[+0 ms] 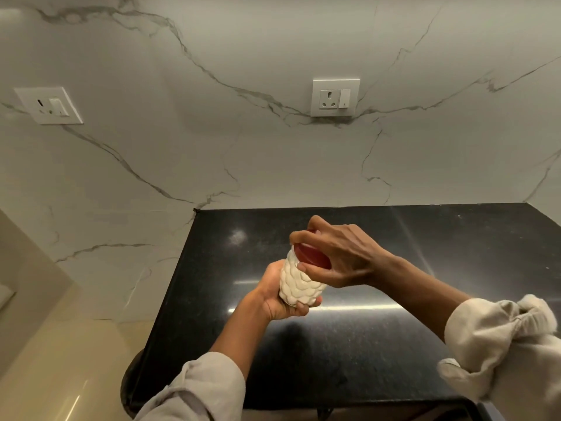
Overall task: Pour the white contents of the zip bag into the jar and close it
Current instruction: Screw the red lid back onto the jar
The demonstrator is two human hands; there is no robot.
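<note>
We stand before a marble-veined wall (273, 153) carrying two switch-and-socket plates (335, 97); below it runs a polished black countertop (394, 344), bare where we can see it, with streaks of light glaring off its surface; the zip bag is nowhere in view.

Above that counter we hold the jar (299, 284), lifted clear of the stone and tilted with its top leaning away to the right; its clear wall is moulded in a scale-like pattern and it looks filled with white nearly to the neck, so we judge the pouring finished and the closing under way.

Our left hand (277, 294) is wrapped around the lower body of the jar, fingers curled under its base; our right hand (337, 256) is cupped over the red lid (312, 256), fingertips spread around its rim, closed on it as for a twist.

We judge the jar stiff and, full as it seems, fairly weighty for its size; whether it is glass or plastic we cannot tell, so we treat it as breakable over hard stone; the bumpy wall should give the left palm good purchase, which makes the body the right place to hold against the turn; the lid looks smooth and shallow, so the grip belongs on its edge, not its top; we cannot tell whether the threads are fully seated.
</note>
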